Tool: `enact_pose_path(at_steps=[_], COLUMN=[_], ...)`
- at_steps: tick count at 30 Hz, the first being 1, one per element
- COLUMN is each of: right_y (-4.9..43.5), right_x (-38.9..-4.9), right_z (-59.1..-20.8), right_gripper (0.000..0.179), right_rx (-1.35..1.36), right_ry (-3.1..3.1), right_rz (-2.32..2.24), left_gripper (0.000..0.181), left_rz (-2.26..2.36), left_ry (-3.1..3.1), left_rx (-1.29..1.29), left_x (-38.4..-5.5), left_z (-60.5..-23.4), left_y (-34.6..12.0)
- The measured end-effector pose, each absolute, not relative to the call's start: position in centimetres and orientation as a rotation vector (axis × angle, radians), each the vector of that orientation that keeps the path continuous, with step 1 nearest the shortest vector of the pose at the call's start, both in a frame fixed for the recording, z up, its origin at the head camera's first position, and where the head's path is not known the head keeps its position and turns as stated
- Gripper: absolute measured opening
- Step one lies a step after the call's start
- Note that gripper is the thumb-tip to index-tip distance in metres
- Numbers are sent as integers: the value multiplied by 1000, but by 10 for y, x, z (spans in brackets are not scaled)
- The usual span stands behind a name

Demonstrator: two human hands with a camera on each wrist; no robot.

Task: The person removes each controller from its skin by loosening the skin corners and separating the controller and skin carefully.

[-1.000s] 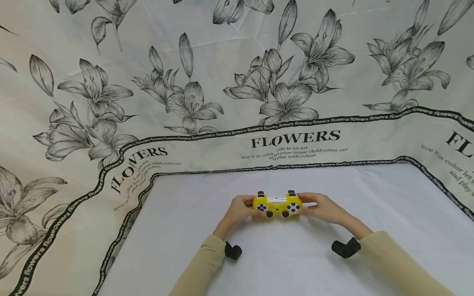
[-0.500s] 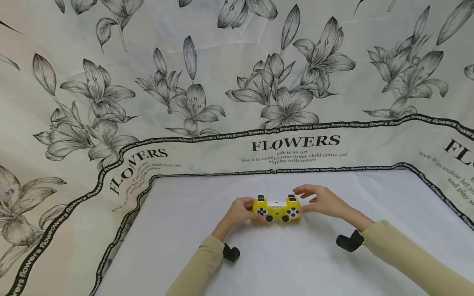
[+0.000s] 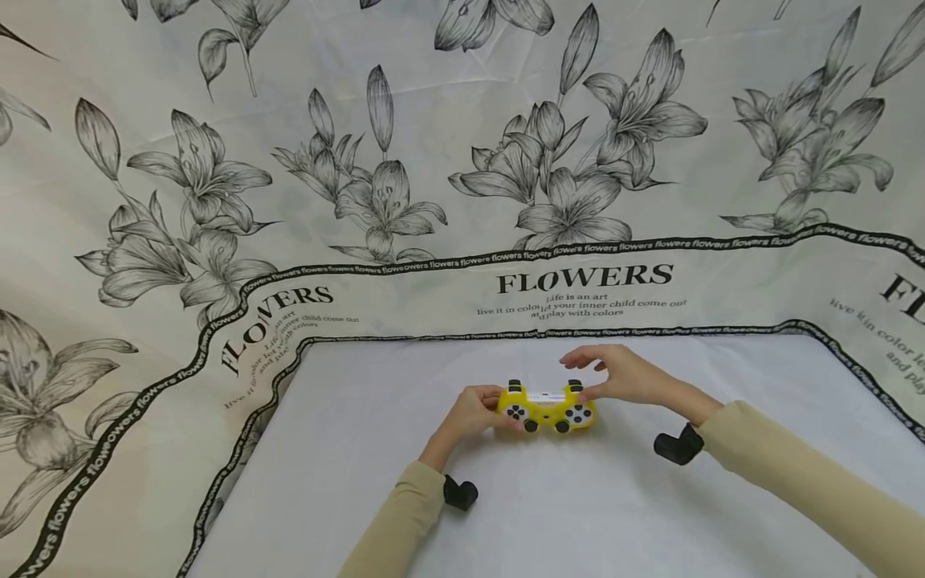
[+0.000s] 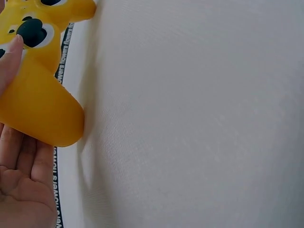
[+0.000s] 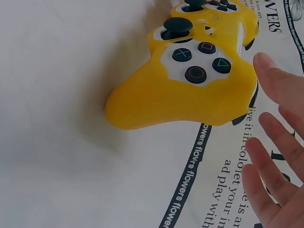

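A white tabletop fills the lower middle of the head view, its cloth plain and smooth. Around it hangs and drapes a cream backdrop cloth printed with grey-black lilies. A wavy black border band of repeated small lettering frames the tabletop, and the word FLOWERS stands in large black capitals above it. The light is even and soft.

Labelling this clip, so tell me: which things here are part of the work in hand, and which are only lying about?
In hand:
yellow game controller
left hand, gripping its left grip
right hand, open beside it

Lying about:
white cloth
floral FLOWERS backdrop
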State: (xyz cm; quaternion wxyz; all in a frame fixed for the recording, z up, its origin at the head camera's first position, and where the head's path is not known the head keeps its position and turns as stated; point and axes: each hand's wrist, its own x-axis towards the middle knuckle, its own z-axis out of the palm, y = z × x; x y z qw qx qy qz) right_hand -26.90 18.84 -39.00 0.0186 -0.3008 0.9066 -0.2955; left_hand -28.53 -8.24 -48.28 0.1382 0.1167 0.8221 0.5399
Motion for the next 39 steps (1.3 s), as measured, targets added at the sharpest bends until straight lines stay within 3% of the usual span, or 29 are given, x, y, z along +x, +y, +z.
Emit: enact_pose_path(at_steps=[16,24,39], right_y=[177,171,169], right_x=[-273,-276,-280], right_z=[-375,-371,-372], right_gripper=[48,34,20], right_rx=[-1099,-1188,-1332], right_ry=[2828,2761,2750], right_rz=[-549,-421,-277], left_gripper=[55,49,55], left_rz=[1607,1646,1607], left_ry=[2355,2323,2384], left_rx=[379,392,557], left_x=[-285,-283,-282], left_z=[-484,-483,-485], left_y=[-82,-81,-80])
